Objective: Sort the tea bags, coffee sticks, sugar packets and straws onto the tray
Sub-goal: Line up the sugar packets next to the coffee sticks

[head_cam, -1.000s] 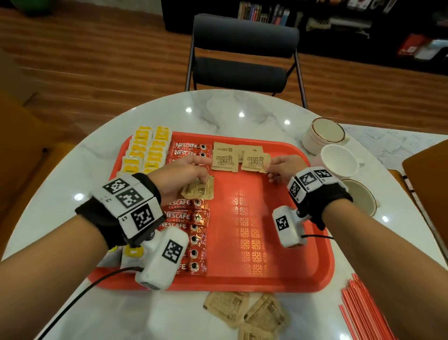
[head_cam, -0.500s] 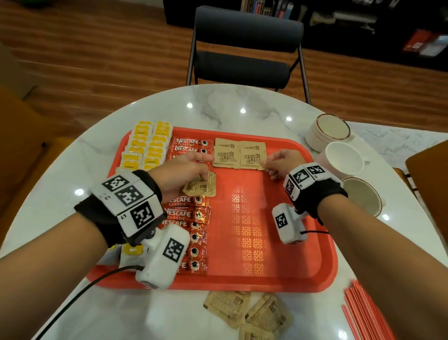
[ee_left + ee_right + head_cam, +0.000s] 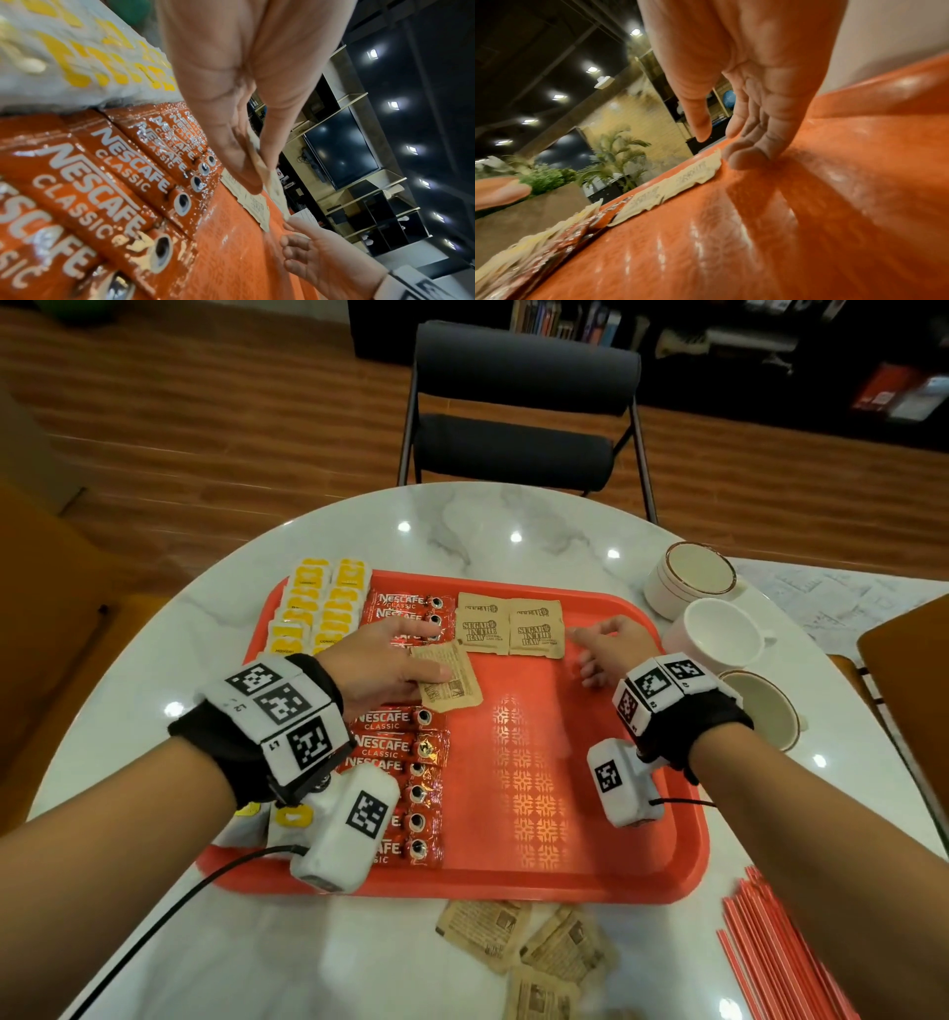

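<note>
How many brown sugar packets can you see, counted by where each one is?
Sugar packets lying flat on the tray: 2
Sugar packet pinched in the left hand: 1
Sugar packets on the table, off the tray's near edge: 3 in plain view
Total: 6

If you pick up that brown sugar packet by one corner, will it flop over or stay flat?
Probably it bends a little. The sugar packet pinched in the left hand is thin paper and already looks slightly curved. It is likely very light, since fingertips alone hold it. The loose sugar inside would probably slide to the low end, so that end may sag.
</note>
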